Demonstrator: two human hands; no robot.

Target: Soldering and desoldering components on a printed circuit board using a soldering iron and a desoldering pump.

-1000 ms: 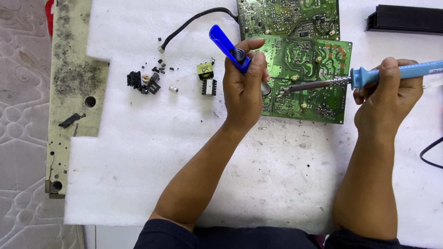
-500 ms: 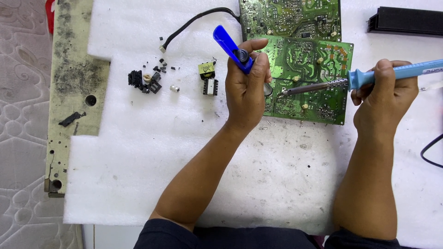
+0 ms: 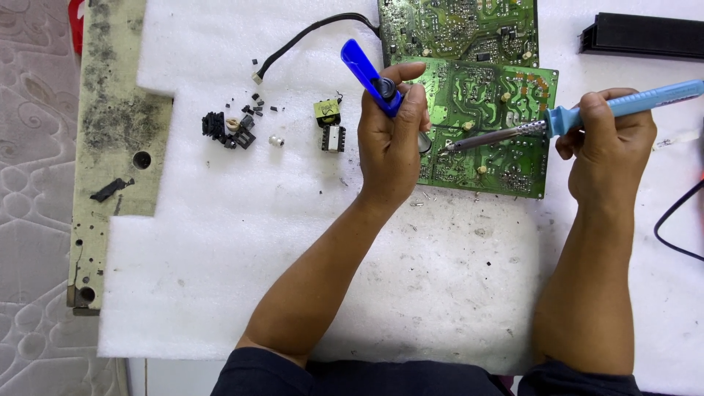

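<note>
My left hand [image 3: 392, 143] grips a blue desoldering pump [image 3: 367, 73], its nose down against the left edge of a green circuit board [image 3: 506, 158]. My right hand [image 3: 605, 147] holds a light blue soldering iron [image 3: 631, 103]; its metal tip [image 3: 451, 147] rests on the board just right of the pump's nose. A second green circuit board [image 3: 458, 29] lies behind the first, with a black cable [image 3: 308, 33] running off its left side.
White foam sheet [image 3: 242, 242] covers the work surface. Small removed parts lie left of my left hand: a black cluster [image 3: 227, 130], a yellow transformer [image 3: 326, 111], a black coil [image 3: 332, 138]. A dirty board [image 3: 117, 125] at left, a black heatsink [image 3: 645, 37] top right.
The view has shifted slightly. Both hands stay in place on the board, the iron tip and the pump still held together at the same spot.
</note>
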